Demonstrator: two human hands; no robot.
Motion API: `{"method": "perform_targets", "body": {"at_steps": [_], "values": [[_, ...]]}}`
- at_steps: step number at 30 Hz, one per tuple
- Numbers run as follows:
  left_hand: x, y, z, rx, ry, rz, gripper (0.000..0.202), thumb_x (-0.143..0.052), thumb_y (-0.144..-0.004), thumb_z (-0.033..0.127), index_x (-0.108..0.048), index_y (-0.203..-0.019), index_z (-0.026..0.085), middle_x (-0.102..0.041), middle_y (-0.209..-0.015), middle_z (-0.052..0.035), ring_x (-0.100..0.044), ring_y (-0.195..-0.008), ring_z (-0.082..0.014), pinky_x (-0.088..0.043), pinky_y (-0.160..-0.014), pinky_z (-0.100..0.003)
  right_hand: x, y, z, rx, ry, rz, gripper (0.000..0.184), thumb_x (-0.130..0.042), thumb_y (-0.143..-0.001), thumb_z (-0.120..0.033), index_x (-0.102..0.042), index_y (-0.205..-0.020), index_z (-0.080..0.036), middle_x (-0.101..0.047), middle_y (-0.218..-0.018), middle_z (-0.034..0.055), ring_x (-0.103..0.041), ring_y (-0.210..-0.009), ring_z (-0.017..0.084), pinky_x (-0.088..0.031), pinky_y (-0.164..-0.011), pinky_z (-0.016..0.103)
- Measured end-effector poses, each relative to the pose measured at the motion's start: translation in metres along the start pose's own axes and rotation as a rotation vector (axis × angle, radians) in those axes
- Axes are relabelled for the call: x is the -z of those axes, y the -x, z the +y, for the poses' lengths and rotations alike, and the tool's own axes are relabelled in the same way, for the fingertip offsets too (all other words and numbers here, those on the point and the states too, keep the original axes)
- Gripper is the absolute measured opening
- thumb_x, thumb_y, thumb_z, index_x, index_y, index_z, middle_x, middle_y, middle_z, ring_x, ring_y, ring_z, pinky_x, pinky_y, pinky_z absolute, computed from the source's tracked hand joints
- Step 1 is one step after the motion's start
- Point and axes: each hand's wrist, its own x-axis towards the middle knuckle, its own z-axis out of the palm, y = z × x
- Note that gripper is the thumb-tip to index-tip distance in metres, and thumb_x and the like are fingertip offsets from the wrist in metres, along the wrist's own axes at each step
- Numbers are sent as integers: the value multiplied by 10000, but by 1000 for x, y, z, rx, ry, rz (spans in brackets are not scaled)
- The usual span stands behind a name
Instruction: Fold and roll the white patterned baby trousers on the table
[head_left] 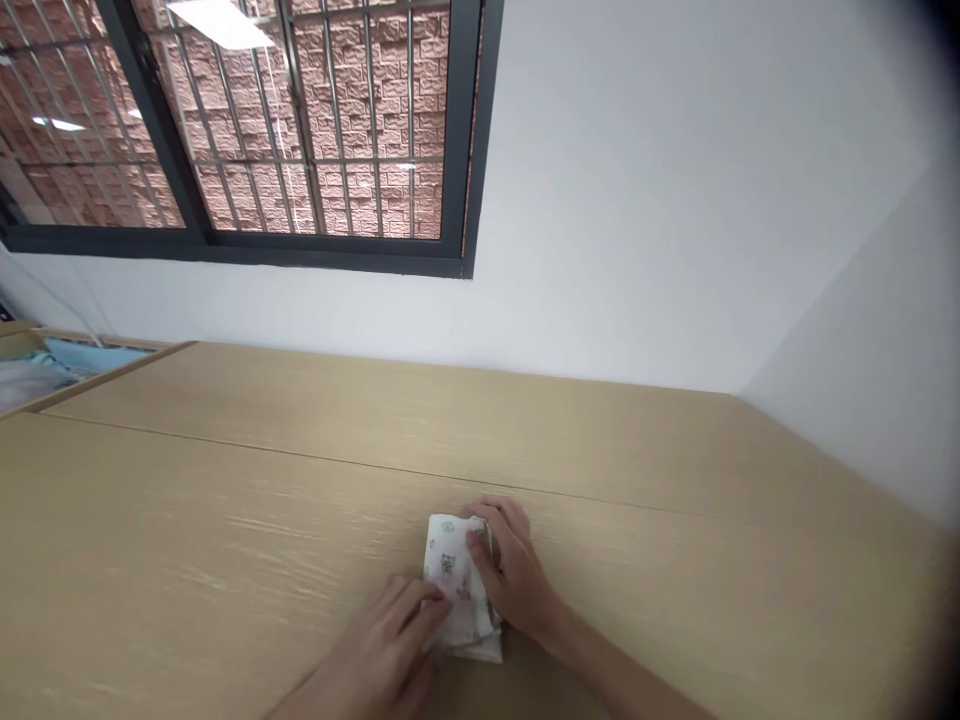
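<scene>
A small folded cloth (pixel 452 575), white with a faint print, lies on the tabletop (pixel 225 520) near the front edge, just right of centre, and is covered on two sides by the hands.

The likeliest trouble is judged to be the folded layers springing open or sliding out of line. The bundle is thick for its size, and its near end already looks looser and less square than the far end, so uneven pressure, or one hand being lifted before the other, could let the top layer creep. The smooth wood grain offers little friction, so a sideways push could shift the whole bundle instead of flattening it.

The left hand (pixel 390 650) is brought in from the lower left, palm down, its fingers (pixel 431 608) laid out fairly straight on the near left corner of the cloth; nothing is gripped there, only pressed. The right hand (pixel 517 580) is angled in from the lower right, wrist low against the tabletop, the thumb set on top of the cloth and the other fingers curled around its far right edge. Whether layers are pinched between them cannot be told.

At the far left, a shallow wooden tray (pixel 112 362) with pale blue fabric is seen, well apart from the hands.
</scene>
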Motion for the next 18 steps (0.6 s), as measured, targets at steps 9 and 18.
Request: {"method": "perform_targets", "body": {"at_steps": [9, 18], "values": [[-8, 4, -5, 199, 19, -24, 90, -445, -973, 145, -491, -914, 195, -592, -897, -63, -567, -828, -236, -509, -716, -392, -5, -2, 0, -129, 23, -39, 183, -461, -1008, -256, -588, -1136, -230, -579, -1067, 87, -529, -1020, 266, -434, -906, 494], [-2, 2, -1, 275, 67, -79, 77, -442, -997, 196, -496, -943, 203, -607, -937, -54, -574, -884, -243, -489, -776, -403, -3, -3, -2, -99, -7, -79, 145, -465, -999, -236, -606, -1027, -220, -610, -989, 74, -566, -955, 246, -439, -881, 456]]}}
